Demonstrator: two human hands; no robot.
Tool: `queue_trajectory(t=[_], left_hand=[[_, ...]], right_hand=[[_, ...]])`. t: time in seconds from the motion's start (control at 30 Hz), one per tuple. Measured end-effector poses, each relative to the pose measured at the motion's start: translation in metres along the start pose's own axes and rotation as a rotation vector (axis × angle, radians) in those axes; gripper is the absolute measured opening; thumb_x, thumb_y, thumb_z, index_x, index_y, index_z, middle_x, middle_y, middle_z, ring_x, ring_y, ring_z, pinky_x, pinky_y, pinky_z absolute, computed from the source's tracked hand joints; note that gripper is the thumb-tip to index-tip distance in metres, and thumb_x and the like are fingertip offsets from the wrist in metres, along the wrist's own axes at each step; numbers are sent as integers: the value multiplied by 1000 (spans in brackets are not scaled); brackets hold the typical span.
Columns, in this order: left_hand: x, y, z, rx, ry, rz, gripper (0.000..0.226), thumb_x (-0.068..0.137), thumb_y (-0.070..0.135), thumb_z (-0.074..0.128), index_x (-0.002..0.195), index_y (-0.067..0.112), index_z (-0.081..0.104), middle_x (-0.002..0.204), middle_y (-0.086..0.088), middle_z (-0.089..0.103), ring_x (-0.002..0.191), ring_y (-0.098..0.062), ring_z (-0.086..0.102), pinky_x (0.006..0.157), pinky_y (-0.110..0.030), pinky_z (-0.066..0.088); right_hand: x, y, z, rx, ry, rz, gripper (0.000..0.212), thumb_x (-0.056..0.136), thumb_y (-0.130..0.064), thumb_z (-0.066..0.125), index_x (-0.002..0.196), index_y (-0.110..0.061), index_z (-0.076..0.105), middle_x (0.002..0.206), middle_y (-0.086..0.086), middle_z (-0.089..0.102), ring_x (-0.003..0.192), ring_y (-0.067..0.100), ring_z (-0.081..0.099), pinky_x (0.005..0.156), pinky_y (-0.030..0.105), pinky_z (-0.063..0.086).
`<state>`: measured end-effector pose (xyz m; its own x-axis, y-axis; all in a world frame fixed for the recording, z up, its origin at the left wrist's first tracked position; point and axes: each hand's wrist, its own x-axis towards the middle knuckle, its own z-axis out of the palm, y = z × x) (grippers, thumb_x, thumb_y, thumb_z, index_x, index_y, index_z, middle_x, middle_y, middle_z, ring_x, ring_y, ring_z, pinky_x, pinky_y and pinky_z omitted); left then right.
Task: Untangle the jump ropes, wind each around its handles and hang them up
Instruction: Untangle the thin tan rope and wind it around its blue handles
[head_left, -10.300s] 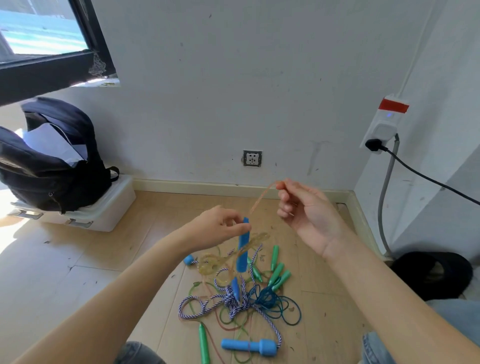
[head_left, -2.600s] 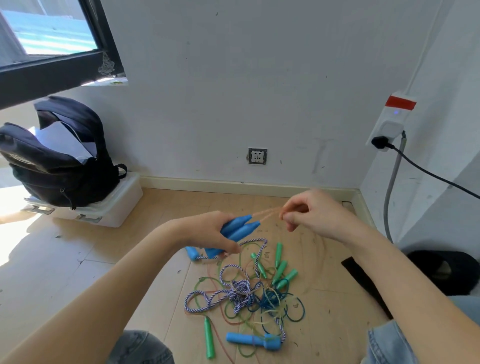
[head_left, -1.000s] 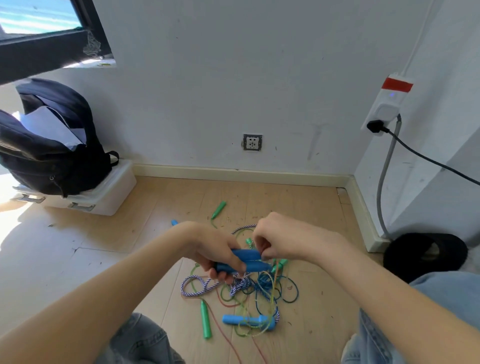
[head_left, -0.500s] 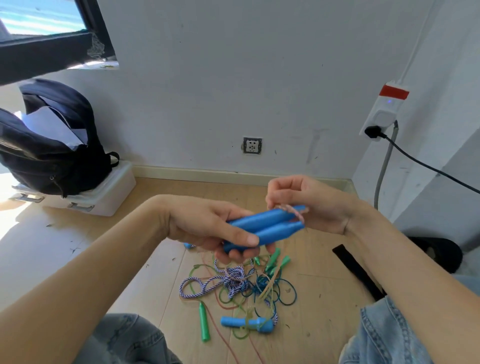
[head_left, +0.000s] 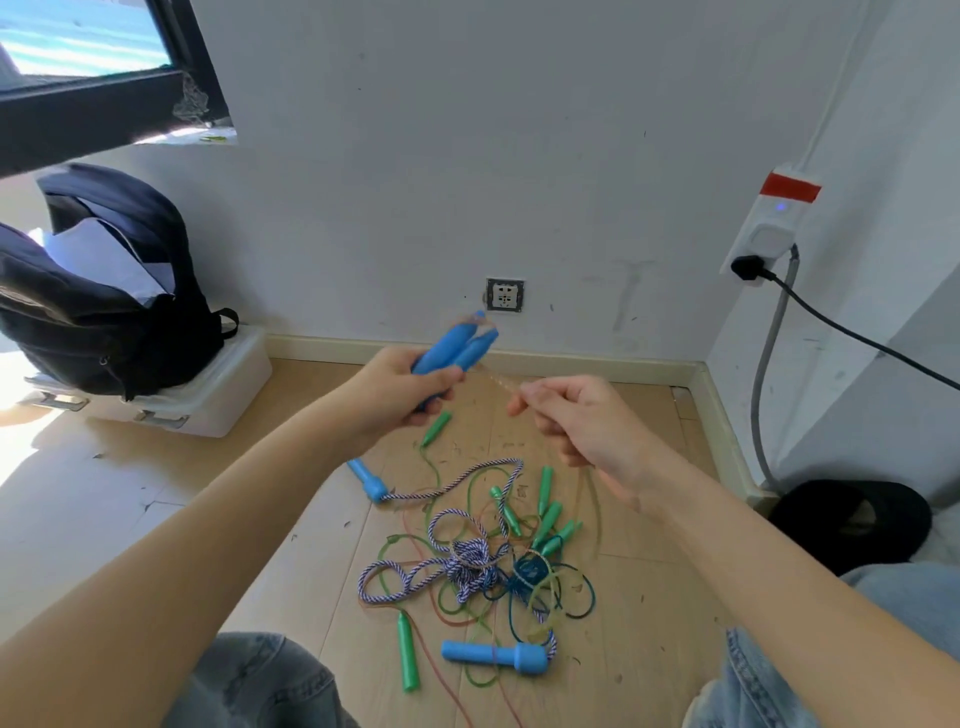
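My left hand (head_left: 402, 392) grips two blue handles (head_left: 457, 348) side by side, their tips pointing up and away. A pale translucent rope (head_left: 493, 379) runs from the handles to my right hand (head_left: 576, 421), which pinches it between thumb and fingers; a blurred length hangs below that hand. On the floor lies a tangle of ropes (head_left: 478, 566): a blue-and-white braided one, green and dark blue cords, several green handles (head_left: 550, 525) and two thick blue handles (head_left: 496, 657).
A black backpack (head_left: 104, 291) sits on a white plastic box (head_left: 208, 400) at the left wall. A wall socket (head_left: 504, 294) is straight ahead. A power strip with a black cable (head_left: 769, 234) hangs at right, above a black object (head_left: 852, 519) on the floor.
My left hand has lifted the blue handles and tilted their tips upward. My right hand has drawn away from the handles to the right, pulling the pale rope out.
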<state>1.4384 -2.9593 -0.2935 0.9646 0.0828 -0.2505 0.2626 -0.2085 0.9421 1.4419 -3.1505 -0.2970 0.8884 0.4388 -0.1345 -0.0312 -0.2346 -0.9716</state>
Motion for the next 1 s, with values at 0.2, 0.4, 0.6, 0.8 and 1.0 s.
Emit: queue_trajectory(t=[0.2,0.4,0.6,0.8,1.0], left_hand=[[7,-27,11,1059,177,89,18,96,20,45,106,5,47,90,-9,54,80,-28,54,66,-34,40],[-22,-35,46,1451,-309,172,24,95,13,46,118,13,48,112,-6,60,98,-23,59,81,-31,48],[-41,5,34,1030,-567,533,14,92,21,54,105,18,54,76,15,51,66,0,49,61,-11,33],[-38,14,17,593,-233,561,33,89,23,57,120,23,45,84,12,62,66,-9,52,65,-23,43],[-39,18,16,273,-424,369,15,91,13,55,103,20,60,68,9,53,57,-6,44,53,-16,39]], right_hand=[[1,3,3,-24,-167,142,25,95,-22,50,73,-12,57,42,-12,31,35,5,20,34,16,16],[5,8,-13,-86,9,209,30,94,-22,50,68,-8,54,39,-9,33,31,5,25,32,17,21],[6,11,-14,-374,10,123,41,91,-31,56,55,-13,48,41,-4,33,32,8,26,38,17,25],[8,4,-23,-202,-198,259,41,88,-28,44,48,-22,38,44,-8,25,37,7,17,35,16,18],[4,9,-24,-146,-314,188,21,80,-37,63,82,-16,67,70,-4,63,66,10,56,69,23,48]])
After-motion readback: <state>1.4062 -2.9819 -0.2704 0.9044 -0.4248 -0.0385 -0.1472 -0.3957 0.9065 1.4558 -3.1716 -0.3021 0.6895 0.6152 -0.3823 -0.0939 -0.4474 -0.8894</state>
